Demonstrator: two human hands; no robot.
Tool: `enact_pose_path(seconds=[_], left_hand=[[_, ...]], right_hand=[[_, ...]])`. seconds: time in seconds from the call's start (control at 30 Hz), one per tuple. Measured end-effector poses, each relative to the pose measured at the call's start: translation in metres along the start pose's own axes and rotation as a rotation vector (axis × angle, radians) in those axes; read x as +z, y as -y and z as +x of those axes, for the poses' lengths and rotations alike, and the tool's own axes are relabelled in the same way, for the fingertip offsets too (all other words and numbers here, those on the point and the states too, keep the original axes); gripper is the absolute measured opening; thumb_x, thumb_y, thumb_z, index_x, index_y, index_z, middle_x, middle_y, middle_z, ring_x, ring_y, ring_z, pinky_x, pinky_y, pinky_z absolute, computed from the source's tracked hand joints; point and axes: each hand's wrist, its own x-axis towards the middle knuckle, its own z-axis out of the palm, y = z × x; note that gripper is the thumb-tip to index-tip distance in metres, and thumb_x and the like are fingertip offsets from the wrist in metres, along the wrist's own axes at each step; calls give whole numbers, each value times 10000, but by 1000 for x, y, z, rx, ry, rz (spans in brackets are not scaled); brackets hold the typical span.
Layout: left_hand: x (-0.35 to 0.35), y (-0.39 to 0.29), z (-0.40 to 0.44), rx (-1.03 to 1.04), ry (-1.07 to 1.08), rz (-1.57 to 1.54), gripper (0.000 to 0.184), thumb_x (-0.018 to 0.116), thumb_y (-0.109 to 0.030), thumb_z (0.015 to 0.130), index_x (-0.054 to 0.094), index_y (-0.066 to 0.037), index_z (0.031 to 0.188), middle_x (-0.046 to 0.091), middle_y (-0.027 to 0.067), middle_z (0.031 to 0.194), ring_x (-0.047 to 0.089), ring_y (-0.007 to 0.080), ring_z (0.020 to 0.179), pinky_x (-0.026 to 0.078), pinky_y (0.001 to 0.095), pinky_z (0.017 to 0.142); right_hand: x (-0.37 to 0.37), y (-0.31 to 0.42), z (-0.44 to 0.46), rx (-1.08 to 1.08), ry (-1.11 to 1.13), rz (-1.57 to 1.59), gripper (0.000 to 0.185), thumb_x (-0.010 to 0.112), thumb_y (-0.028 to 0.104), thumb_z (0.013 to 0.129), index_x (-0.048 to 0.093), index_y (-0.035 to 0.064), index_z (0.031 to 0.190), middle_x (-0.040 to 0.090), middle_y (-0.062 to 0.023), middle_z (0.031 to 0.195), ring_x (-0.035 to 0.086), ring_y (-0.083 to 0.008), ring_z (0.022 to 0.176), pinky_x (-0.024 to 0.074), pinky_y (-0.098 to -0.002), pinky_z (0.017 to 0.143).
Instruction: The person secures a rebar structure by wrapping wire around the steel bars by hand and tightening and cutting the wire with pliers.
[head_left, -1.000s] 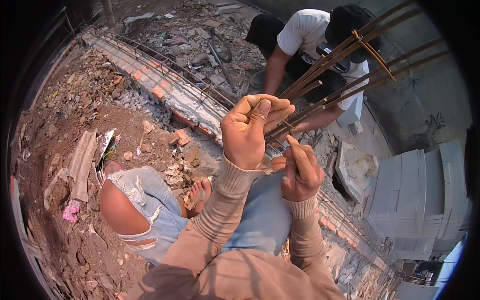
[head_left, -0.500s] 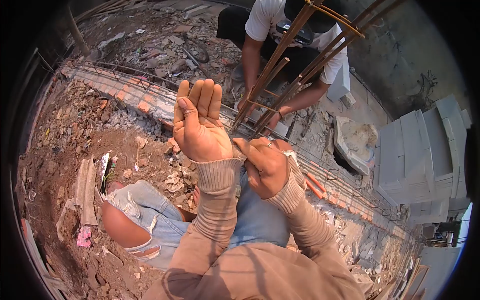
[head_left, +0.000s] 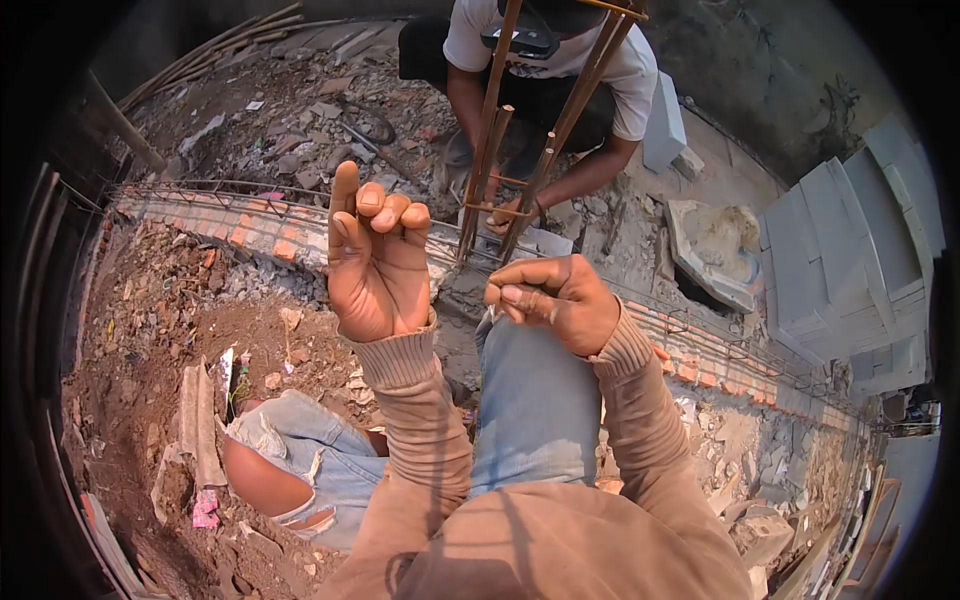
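My left hand (head_left: 378,260) is raised palm up, its fingers apart and partly curled, with nothing visible in it. To its right, my right hand (head_left: 550,298) has thumb and index finger pinched together; whatever is between them is too small to make out. Just beyond both hands stand rusty vertical rebars (head_left: 484,180), joined by thin ties. Behind the rebars a co-worker in a white shirt (head_left: 620,85) crouches, with both hands low near the bars' base.
A brick and mortar footing (head_left: 235,232) with rebar along it crosses the view. Pale blocks (head_left: 835,265) are stacked at right, beside a mortar tray (head_left: 712,250). Rubble and soil lie around. My knee in jeans (head_left: 530,410) is below my right hand.
My hands have moved apart. The left went leftward and its fingers opened from a pinch, then curled somewhat. The view has turned, so the rebars and co-worker appear farther left.
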Motion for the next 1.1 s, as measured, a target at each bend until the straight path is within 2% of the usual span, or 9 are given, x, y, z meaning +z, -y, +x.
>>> enact_pose_path(seconds=[0.07,0.1,0.2,0.27,0.37,0.43,0.6,0.8,1.1], left_hand=[[-16,-2,0,-78,139,-63,376,538,-146,992,498,-8,1340,594,93,1015,593,197,866,531,383,858],[-18,0,0,-144,271,-129,369,549,-130,982,508,-17,1331,601,101,1027,608,204,894,548,410,895],[-23,14,0,-117,242,-14,297,547,-83,975,554,-25,1266,620,117,1030,650,225,928,552,454,964],[-19,30,-4,-22,172,129,234,535,-66,979,588,-11,1200,636,124,1003,678,239,907,556,461,965],[-15,58,-6,-6,69,264,225,542,-68,978,593,1,1186,641,121,970,690,244,901,565,444,953],[-23,77,-8,-32,88,295,240,554,-75,975,589,21,1192,657,143,1018,695,257,941,567,427,953],[-26,108,-2,28,-45,879,337,536,-124,998,535,75,1269,654,196,1147,642,279,1098,520,400,1012],[-57,112,15,1,71,1570,357,581,-199,993,613,64,1232,673,142,1155,627,180,1081,503,317,977],[-82,108,39,-409,109,1131,393,512,-261,1020,590,71,1217,676,141,1088,664,223,1023,540,335,939]], right_hand=[[-18,-2,-8,206,161,391,161,627,69,926,695,-44,1019,701,-72,914,568,-94,716,481,-269,628],[-22,-2,-10,200,149,396,161,627,69,926,695,-44,1019,701,-72,914,568,-94,716,481,-269,628],[-32,2,-16,104,130,247,166,629,32,899,695,-42,1032,702,-91,872,606,-123,710,496,-277,634],[-41,5,-19,-264,-42,-550,204,615,-5,871,686,-25,1060,692,-124,840,647,-170,716,511,-296,639],[-43,-2,-21,-467,-172,-587,254,588,-42,846,671,-17,1086,670,-154,836,670,-217,736,522,-310,662],[-40,-5,-20,-384,-251,-525,250,583,-41,858,663,-24,1095,670,-141,832,666,-204,738,520,-306,674],[-59,-51,-18,-279,-609,-325,208,558,-7,928,654,-54,1106,663,-73,811,597,-106,734,490,-250,687],[-81,-64,-29,-29,-618,-69,203,570,10,936,678,-35,1101,670,-50,817,565,-85,714,473,-239,663],[-77,-86,-22,-38,-501,-9,206,568,28,943,684,-31,1102,684,-61,825,589,-91,722,488,-242,664]])
